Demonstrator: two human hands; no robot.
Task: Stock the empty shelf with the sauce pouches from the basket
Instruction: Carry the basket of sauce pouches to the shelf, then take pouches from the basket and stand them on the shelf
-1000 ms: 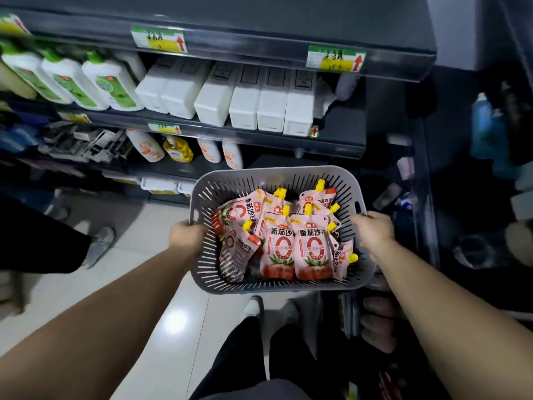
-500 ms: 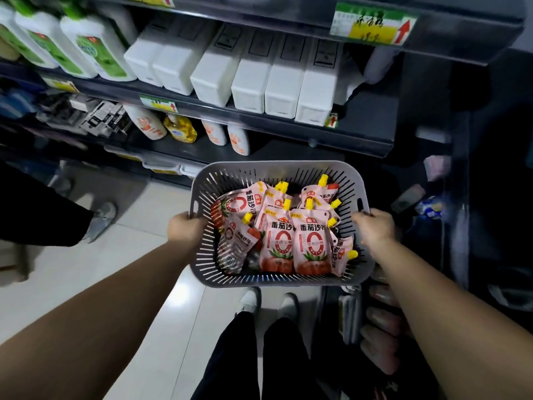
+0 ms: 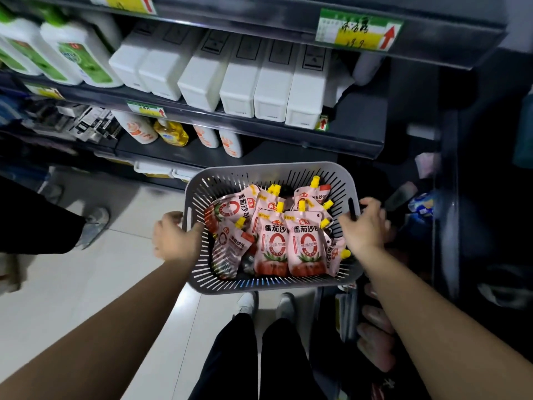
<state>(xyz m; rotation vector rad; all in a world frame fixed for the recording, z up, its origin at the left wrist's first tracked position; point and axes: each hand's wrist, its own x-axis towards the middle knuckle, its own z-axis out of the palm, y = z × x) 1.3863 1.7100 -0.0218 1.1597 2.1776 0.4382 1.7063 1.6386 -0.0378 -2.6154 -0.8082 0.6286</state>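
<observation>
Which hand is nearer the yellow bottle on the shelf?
Left. The left hand grips the basket almost straight below the yellow bottle; the right hand grips its opposite side, farther right.

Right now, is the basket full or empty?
Partly full: sauce pouches cover the floor of the basket, well below its rim.

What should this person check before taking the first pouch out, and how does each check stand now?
1. Basket held at both sides: ok; left hand grips the left rim, right hand grips the right handle.
2. Sauce pouches all inside the basket: ok.
3. A hand free to pick: not ok; both hold the basket.
4. Empty shelf found: cannot tell; a bare stretch lies right of the orange-and-white bottles, but it is dark there.
5. Somewhere to rest the basket: cannot tell.
</observation>
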